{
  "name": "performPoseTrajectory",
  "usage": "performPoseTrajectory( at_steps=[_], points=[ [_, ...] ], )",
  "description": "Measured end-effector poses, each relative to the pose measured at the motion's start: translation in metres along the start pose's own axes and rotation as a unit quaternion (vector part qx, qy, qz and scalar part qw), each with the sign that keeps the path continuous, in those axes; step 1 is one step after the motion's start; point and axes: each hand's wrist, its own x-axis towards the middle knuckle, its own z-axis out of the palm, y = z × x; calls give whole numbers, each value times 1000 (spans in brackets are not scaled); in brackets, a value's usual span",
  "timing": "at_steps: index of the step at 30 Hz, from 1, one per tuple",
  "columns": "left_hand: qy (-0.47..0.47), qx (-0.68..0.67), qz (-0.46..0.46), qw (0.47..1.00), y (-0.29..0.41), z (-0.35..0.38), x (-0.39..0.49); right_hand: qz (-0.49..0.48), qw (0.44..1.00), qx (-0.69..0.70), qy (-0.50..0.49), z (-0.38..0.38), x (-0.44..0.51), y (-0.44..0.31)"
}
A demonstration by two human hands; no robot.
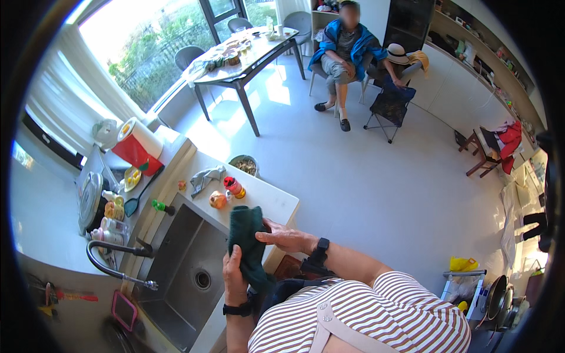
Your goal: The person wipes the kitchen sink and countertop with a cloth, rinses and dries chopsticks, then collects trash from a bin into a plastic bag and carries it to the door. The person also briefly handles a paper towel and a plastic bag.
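Note:
A folded dark green cloth [248, 240] is held up between my hands, in front of my body and by the sink's near edge. My left hand [235, 271] grips its lower left side, thumb on the front face. On the other side my right hand [287, 236] holds the right edge, its thumb towards the cloth and its fingers partly hidden behind. To the left lies the steel sink basin [183, 291] with a round drain [202, 279]. A dark curved faucet [103, 251] reaches over it.
Past the cloth, the white counter [269, 196] bears a pomegranate-like fruit [217, 200], a red-capped bottle [234, 187] and a grey rag [206, 178]. A bucket of scraps [245, 166] stands beyond its edge. Farther off, a person [346, 57] sits near a dining table [242, 53] and a folding stool [389, 108].

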Motion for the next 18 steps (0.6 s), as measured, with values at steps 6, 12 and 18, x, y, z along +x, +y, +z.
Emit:
performPoseTrajectory(
  at_steps=[6, 12, 18],
  points=[
    [50, 352, 91, 930, -20, 18, -1, -51, 997, 30, 52, -27, -32, -23],
    [31, 273, 91, 957, -26, 32, 0, -175, 972, -118, 98, -33, -52, -54],
    [12, 513, 213, 831, -12, -36, -18, -246, 965, -89, -18, 7, -24, -65]
  ],
)
